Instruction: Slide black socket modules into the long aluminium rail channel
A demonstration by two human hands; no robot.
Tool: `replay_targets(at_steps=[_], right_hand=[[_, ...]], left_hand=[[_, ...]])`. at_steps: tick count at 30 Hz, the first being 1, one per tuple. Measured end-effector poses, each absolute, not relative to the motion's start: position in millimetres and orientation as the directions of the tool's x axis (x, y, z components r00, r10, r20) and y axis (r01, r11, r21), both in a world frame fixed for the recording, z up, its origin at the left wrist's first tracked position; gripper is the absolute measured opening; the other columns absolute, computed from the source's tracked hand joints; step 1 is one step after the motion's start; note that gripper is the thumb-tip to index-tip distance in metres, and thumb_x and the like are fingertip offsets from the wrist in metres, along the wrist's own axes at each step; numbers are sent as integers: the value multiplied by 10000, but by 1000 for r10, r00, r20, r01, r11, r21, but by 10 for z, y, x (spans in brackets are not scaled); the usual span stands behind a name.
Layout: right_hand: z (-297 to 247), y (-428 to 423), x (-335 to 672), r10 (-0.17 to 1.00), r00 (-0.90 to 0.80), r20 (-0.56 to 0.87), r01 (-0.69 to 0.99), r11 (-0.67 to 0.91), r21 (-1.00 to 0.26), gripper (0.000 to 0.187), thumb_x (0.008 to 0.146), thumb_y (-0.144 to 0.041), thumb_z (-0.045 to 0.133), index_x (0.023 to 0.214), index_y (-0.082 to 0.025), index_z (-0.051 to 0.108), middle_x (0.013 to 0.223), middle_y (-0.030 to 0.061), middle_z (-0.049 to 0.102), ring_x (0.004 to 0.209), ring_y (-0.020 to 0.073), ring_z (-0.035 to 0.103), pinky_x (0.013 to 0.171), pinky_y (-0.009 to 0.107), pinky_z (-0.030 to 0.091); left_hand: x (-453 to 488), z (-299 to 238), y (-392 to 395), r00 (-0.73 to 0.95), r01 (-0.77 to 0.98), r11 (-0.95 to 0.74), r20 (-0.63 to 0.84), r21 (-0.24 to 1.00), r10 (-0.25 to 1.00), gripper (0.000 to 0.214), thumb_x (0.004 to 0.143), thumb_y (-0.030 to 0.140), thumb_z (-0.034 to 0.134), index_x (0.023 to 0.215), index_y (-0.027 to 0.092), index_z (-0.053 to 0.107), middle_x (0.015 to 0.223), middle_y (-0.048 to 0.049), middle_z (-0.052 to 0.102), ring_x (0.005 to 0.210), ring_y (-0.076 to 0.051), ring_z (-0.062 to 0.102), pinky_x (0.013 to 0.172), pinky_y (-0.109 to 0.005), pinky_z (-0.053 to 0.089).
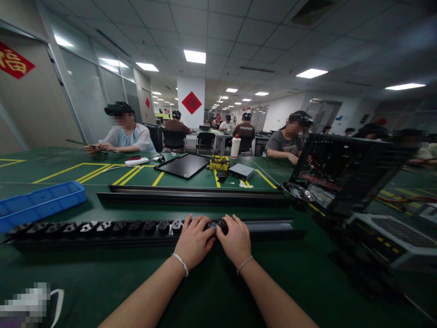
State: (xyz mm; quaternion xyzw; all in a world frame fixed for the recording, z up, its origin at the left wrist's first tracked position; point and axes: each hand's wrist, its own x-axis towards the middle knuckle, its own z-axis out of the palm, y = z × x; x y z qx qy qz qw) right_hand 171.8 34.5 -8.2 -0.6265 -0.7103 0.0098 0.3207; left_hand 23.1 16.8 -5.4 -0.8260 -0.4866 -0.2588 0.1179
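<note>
A long black channel (269, 226) lies across the table in front of me. Along its left part sits a row of several black and white socket modules (88, 226). My left hand (195, 239) bends over the channel, its fingers closed around a black socket module (212, 225) at the row's right end. Right beside it, my right hand (235, 239) pinches a dark rounded module (223, 226) between thumb and fingers. The two hands nearly touch. Fingers cover parts of both pieces, so how they sit in the channel is hidden.
Beyond lie more black rails (194, 197), with a blue tray (44, 200) at left. An open computer case (344, 173), a metal bowl (297, 191) and a power supply (392, 241) crowd the right. Farther back are a black panel (184, 165) and seated co-workers.
</note>
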Motion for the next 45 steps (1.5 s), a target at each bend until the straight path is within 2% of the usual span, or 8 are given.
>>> replay_targets(at_steps=[34,45], right_hand=[[-57,343,1698,917,-29,398,892,203,-403,384,790,-324,486,1104,-137,602,1185,95,594,1197,250,437,1029,389,253],[-68,343,1725,897,-39,440,894,228,-386,345,789,-313,487,1075,-167,613,1156,78,611,1159,242,473,1005,381,280]], left_hand=[[226,-41,166,405,853,-520,566,50,718,104,758,257,592,857,262,625,1094,-19,580,1081,-238,475,1006,-512,269],[232,-48,151,401,856,-514,557,55,728,218,759,256,594,977,266,594,1107,-25,577,1096,-237,466,1015,-498,255]])
